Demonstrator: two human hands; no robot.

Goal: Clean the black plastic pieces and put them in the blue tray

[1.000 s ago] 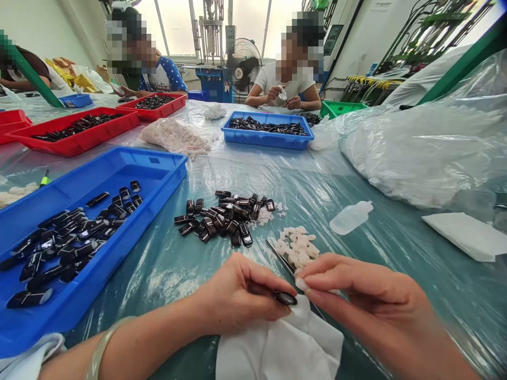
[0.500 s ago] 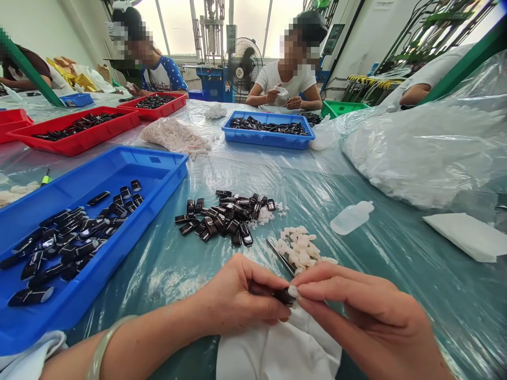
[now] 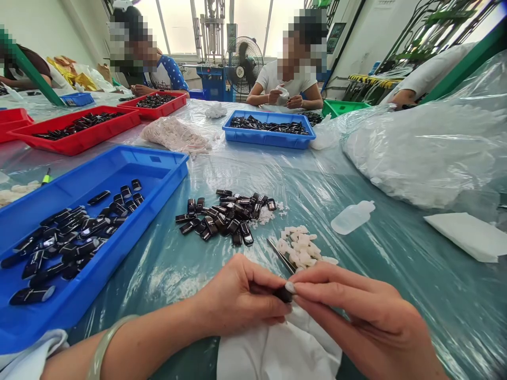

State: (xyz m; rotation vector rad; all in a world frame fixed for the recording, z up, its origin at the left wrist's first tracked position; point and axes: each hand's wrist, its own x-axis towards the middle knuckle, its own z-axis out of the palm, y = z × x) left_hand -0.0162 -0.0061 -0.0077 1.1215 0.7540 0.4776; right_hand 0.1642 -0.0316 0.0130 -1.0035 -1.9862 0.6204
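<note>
My left hand [image 3: 241,298] is closed around a small glossy black piece [image 3: 282,294], its end pointing right. My right hand [image 3: 356,306] pinches a small whitish cap-like piece [image 3: 290,287] against that end, thumb and fingers together. Most of the black piece is hidden in my left fingers. Just beyond the fingertips lies a dark slender tool [image 3: 280,254], perhaps tweezers, beside a heap of milky white pieces [image 3: 301,245]. Farther left is a loose pile of black pieces [image 3: 225,216]. White cloth [image 3: 273,351] shows below my hands.
A large blue tray [image 3: 158,158] with many black pieces stands at left. A translucent bottle [image 3: 352,217] lies on the right, near a folded white sheet [image 3: 465,235] and a big plastic bag [image 3: 431,153]. Across the table, co-workers sit behind a smaller blue tray [image 3: 263,138] and red trays [image 3: 75,150].
My right fingertips have shifted slightly left with the whitish piece, and the black piece has turned a little in my left hand. The piles and trays stay the same.
</note>
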